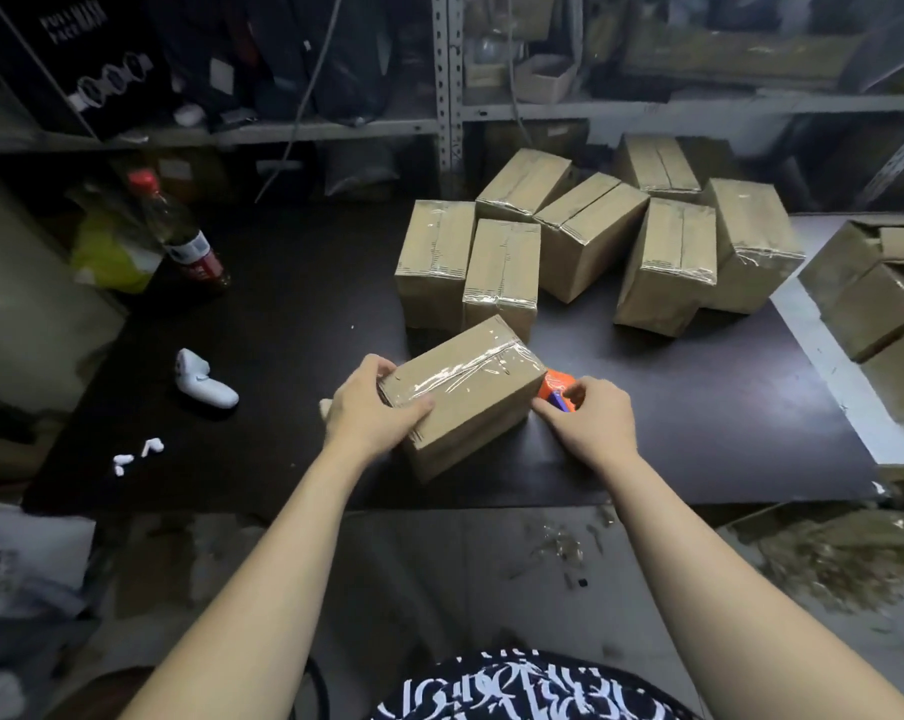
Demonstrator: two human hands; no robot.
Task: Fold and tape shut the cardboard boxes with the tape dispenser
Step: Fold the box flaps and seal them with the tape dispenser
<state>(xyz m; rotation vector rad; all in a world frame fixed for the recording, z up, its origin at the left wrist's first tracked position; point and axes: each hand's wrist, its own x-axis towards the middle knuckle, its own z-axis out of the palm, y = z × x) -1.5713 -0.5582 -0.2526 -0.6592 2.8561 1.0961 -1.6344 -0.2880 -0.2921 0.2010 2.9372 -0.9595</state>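
Observation:
A brown cardboard box (463,394) lies on the dark table (304,324) in front of me, with clear tape running along its top seam. My left hand (374,407) grips the box's near left corner, thumb on the top face. My right hand (593,420) holds the orange and blue tape dispenser (556,389) against the box's right end, and my fingers hide most of it.
Several taped boxes (585,236) are piled behind on the table. More cardboard boxes (876,298) stand at the right edge. A red-capped bottle (185,236) stands at the back left, with a white device (203,381) and small white bits (138,454) on the left. Shelving runs along the back.

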